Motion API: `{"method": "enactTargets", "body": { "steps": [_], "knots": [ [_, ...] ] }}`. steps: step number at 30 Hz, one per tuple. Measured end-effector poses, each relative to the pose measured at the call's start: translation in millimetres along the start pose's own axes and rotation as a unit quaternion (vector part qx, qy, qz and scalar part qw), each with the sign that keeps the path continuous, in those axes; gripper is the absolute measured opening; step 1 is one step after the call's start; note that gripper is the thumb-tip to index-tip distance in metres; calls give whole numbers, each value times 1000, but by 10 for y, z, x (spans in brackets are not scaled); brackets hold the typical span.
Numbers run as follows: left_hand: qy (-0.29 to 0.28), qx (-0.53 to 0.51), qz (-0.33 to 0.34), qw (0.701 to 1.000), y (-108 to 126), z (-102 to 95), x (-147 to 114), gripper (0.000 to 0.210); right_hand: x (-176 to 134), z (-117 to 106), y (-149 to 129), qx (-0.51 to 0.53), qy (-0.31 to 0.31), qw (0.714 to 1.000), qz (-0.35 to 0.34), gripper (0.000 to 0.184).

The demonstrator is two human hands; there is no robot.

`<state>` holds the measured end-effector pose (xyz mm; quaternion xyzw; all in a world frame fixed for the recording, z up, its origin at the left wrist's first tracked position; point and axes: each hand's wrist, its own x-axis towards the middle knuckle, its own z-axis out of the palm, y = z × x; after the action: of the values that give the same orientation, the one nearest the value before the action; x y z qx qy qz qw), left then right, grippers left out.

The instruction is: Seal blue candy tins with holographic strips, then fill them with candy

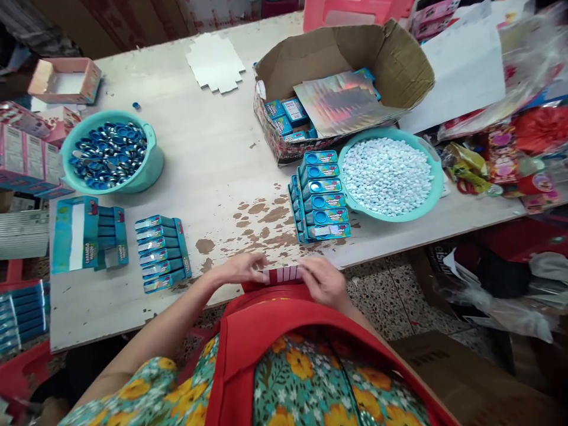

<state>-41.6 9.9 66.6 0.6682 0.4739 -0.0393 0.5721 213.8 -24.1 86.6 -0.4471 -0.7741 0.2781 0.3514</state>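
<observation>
At the table's front edge, my left hand (242, 269) is bent with its thumb and forefinger apart, beside a red apron (266, 322). Across from it, my right hand (326, 283) has its fingers curled together at the apron's top edge; whatever they may hold is hidden. Between the hands shows a red patch with white stripes (287, 274). Beyond my right hand, small blue candy boxes (326, 201) stand in a stepped row. Left of my left hand lies another row of blue boxes (162, 254).
A turquoise basin of pale candies (386, 177) stands right; a basin of blue caps (110, 155) stands left. Behind is an open cardboard carton (408, 65) with blue boxes and a shiny sheet. Blue display boxes (73, 234) and a white card (215, 62) also lie on the table (213, 154).
</observation>
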Motion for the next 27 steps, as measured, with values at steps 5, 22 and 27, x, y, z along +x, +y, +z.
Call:
{"method": "enactTargets", "body": {
  "steps": [5,22,27],
  "knots": [
    [83,-75,-48,993,-403,298,-52,29,68,641,120,77,-197,976,50,28],
    [193,-207,-148,948,-652,403,27,27,169,1053,173,-45,-313,948,-30,20],
    [197,-168,-163,952,-673,384,84,25,215,1068,152,-29,-286,958,-12,8]
  ]
}}
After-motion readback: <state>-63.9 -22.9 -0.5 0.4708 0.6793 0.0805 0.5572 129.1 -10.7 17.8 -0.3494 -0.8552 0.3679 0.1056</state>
